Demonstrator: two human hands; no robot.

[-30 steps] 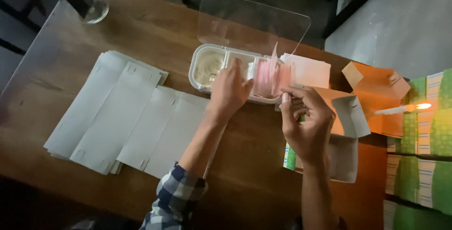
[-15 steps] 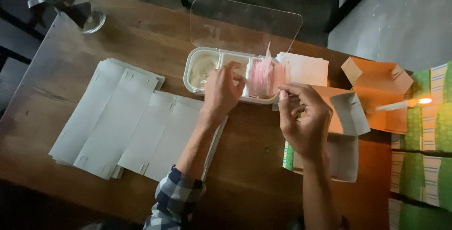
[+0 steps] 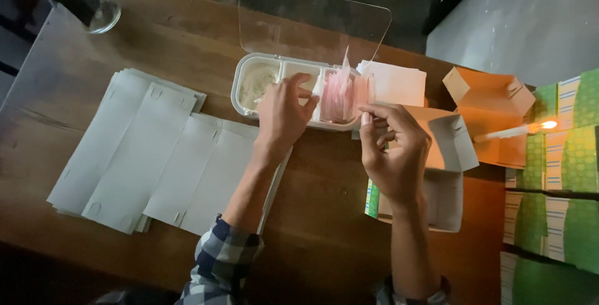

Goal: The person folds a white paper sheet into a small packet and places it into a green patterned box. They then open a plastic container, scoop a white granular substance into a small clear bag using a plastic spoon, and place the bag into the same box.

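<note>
The plastic box (image 3: 293, 89) sits on the wooden table (image 3: 324, 211) with its clear lid (image 3: 312, 21) already up, and a bunch of pink sachets (image 3: 342, 96) stands in its right compartment. The left hand (image 3: 284, 114) rests palm-down over the middle compartment, fingers spread and curled on the rim. The right hand (image 3: 390, 149) hovers just beside the box's right end, thumb and forefinger pinched together — possibly on a thin sachet, though the dim light makes that hard to tell. Flat white cartons (image 3: 143, 155) lie stacked to the left, unfolded; one folded carton (image 3: 446, 155) lies under the right hand.
</note>
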